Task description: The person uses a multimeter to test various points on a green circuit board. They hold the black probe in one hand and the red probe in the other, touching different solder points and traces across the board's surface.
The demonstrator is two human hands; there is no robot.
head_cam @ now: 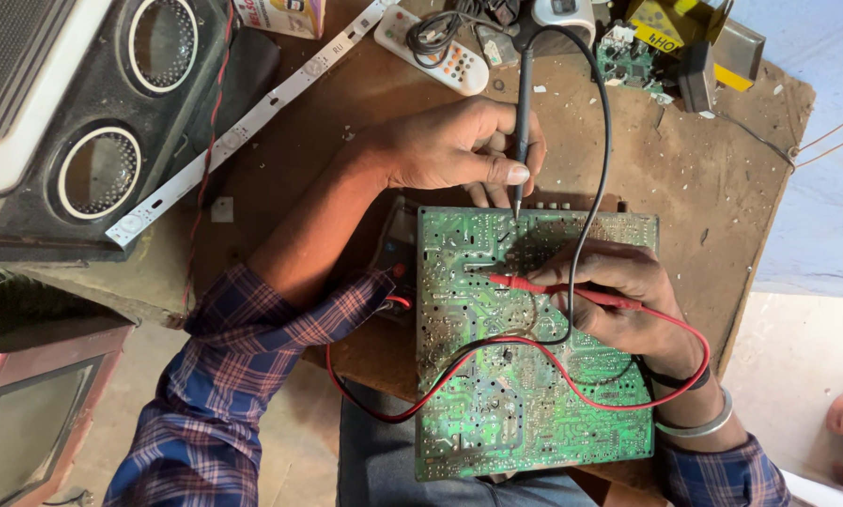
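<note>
— What do the two hands hold?

— The left hand (459, 150) grips a black probe (522, 113), the fingers (506, 174) clenched around it, and its tip touches the upper edge of the green circuit board (496, 394). The right hand (618, 300) pinches a red probe (553, 286) — it lies nearly flat, the tip on the middle of the board.

— And where is the board?

— It lies solder side up on the brown worktop (694, 178), partly over the person's lap. A black cable (602, 122) and a red cable (374, 404) curve across it.

— What else is near?

— A white remote control (440, 56) at the far edge, a white strip of lights (243, 122) beside a black speaker box (111, 122) — both to the left.
</note>
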